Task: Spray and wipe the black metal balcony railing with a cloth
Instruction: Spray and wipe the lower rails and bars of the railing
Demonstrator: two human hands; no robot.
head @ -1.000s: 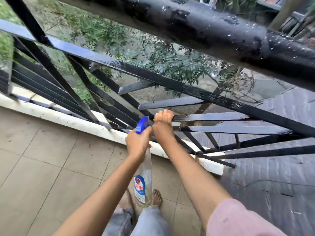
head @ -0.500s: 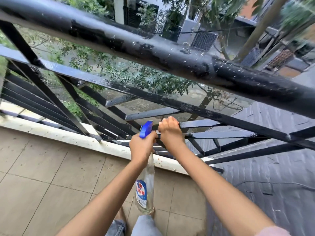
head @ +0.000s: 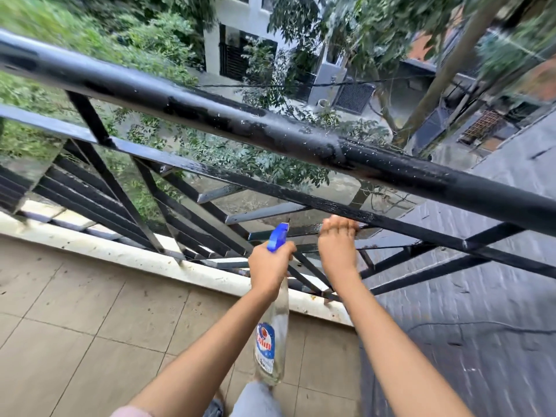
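While your left hand [head: 270, 266] grips the bottle [head: 269, 350] by its neck, your right hand [head: 337, 251] curls its fingers over a bar [head: 304, 228] of the railing [head: 270, 127]. The bar runs left to right and lies nearest your right hand; no cloth shows.

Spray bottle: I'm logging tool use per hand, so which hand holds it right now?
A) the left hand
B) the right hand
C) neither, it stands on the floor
A: the left hand grips the spray bottle at its neck under the blue trigger head, while the right hand curls its fingers over a bar of the railing.
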